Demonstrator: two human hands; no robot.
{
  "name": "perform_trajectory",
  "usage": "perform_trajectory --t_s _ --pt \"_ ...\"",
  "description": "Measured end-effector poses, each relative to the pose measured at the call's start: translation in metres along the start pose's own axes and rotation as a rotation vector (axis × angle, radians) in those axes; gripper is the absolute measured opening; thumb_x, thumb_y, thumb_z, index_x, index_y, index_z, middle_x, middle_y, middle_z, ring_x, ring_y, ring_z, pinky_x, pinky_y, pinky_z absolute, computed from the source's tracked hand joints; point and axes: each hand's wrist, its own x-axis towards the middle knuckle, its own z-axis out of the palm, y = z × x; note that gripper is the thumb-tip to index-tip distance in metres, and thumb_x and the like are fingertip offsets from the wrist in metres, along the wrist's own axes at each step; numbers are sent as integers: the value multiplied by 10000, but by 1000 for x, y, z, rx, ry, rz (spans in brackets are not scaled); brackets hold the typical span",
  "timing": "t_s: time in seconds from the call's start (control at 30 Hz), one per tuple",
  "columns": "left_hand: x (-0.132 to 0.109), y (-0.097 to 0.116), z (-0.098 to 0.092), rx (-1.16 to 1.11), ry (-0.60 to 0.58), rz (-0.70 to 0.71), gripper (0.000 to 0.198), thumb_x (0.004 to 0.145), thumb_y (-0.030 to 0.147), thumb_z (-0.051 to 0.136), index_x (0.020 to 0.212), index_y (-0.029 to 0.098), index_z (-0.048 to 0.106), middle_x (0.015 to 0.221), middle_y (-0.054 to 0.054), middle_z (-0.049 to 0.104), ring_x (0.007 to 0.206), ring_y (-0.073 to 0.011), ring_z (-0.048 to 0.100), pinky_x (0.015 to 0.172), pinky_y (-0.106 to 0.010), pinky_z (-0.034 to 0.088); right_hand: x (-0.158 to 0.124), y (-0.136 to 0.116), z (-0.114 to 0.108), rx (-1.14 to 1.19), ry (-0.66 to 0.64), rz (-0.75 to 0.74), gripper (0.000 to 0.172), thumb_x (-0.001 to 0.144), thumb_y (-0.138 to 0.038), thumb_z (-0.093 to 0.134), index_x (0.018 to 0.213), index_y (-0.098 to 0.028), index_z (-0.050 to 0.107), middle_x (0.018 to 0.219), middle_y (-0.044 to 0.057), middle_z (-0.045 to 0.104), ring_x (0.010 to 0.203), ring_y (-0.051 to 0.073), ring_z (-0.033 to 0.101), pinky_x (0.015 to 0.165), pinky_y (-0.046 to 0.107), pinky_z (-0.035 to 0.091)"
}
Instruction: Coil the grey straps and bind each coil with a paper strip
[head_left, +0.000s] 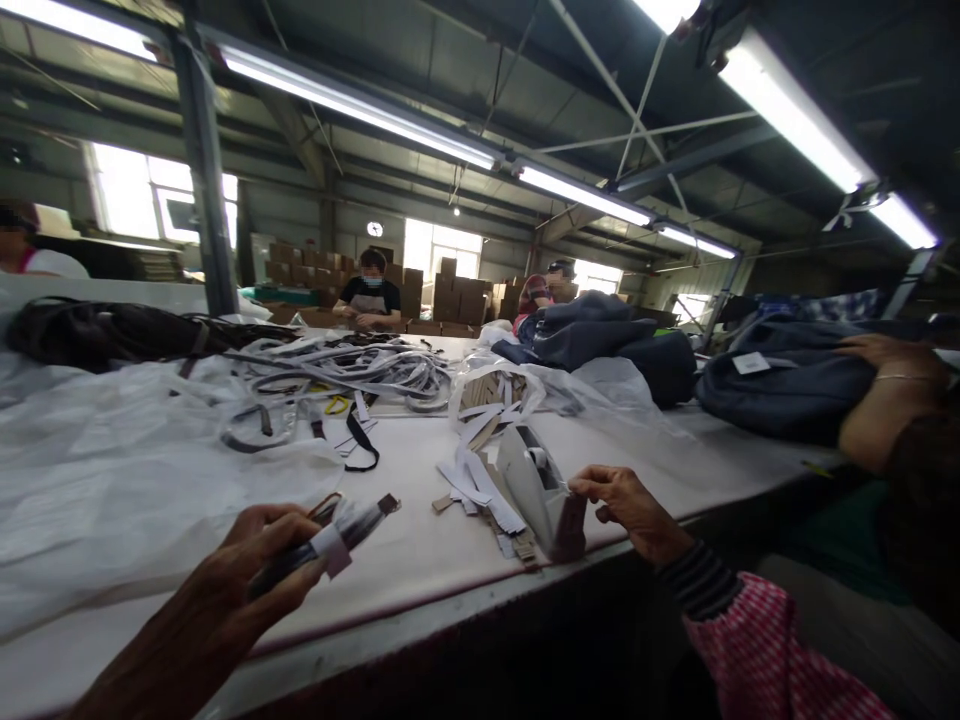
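My left hand [259, 560] is closed around a bundle of grey straps [352, 525] wrapped with a strip of white tape, held just above the near edge of the table [405, 470]. My right hand [626, 505], in a pink checked sleeve with a striped cuff, pinches at the front of a white tape dispenser [536, 485] that stands on the table. What the fingers pinch is too small to make out. Loose white and brown paper strips [480, 485] lie beside the dispenser.
A clear plastic sheet [112, 470] covers the left of the table. A heap of grey straps [352, 370] and a bag of card strips [495, 390] lie further back. Dark garments [600, 340] pile at the right, under another person's arm [885, 400]. Other workers sit behind.
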Motion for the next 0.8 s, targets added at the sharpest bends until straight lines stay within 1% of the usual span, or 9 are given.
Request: perform_trajectory --t_s 0.13,0.27,0.33,0.4,0.5,0.6,0.7,0.8 --pt "3 -1 1 32 7 0 334 826 545 562 888 283 759 1115 -84 706 1049 -324 655 892 -358 531 -2 1 5 86 81 42 259 609 -424 734 651 -175 675 686 0 555 700 152 448 599 272 353" --pt "7 -6 5 40 -17 -6 337 840 534 556 933 278 755 1147 -86 707 1084 -324 641 922 -360 522 -7 1 10 131 100 56 280 607 -425 770 702 -170 706 744 17 638 730 162 498 657 298 374" --pt "9 -9 8 31 -22 -16 356 839 551 559 949 278 759 1168 -88 700 1100 -334 633 922 -371 522 -7 1 12 160 112 55 273 595 -408 789 690 -165 707 729 15 645 722 161 502 658 300 366" --pt "12 -11 11 22 -10 -7 373 838 564 560 959 280 769 1184 -87 691 1104 -344 633 908 -379 527 -7 1 15 211 132 43 263 592 -395 796 669 -165 695 698 5 626 705 158 503 657 299 367" --pt "15 -16 14 26 26 24 366 835 556 584 966 276 779 1184 -80 689 1092 -345 643 886 -374 534 -14 3 19 321 149 -4 288 594 -405 814 657 -171 658 685 -8 594 699 153 519 684 297 408" --pt "18 -21 12 39 64 34 351 853 559 580 934 280 777 1150 -75 701 1077 -333 651 864 -348 533 -31 10 22 410 177 -46 327 631 -438 825 710 -185 635 765 -8 602 731 147 534 696 277 434" --pt "21 -24 10 30 72 21 400 826 634 577 878 287 769 1065 -63 721 1034 -337 653 836 -347 531 -47 24 25 484 185 -10 342 665 -433 846 772 -186 635 822 1 619 755 142 552 655 242 432" --pt "25 -21 9 -2 78 -18 410 791 668 584 847 301 759 998 -33 735 975 -336 648 819 -352 509 -51 36 30 522 158 43 401 658 -470 862 787 -180 617 742 -6 607 630 114 515 536 211 368"
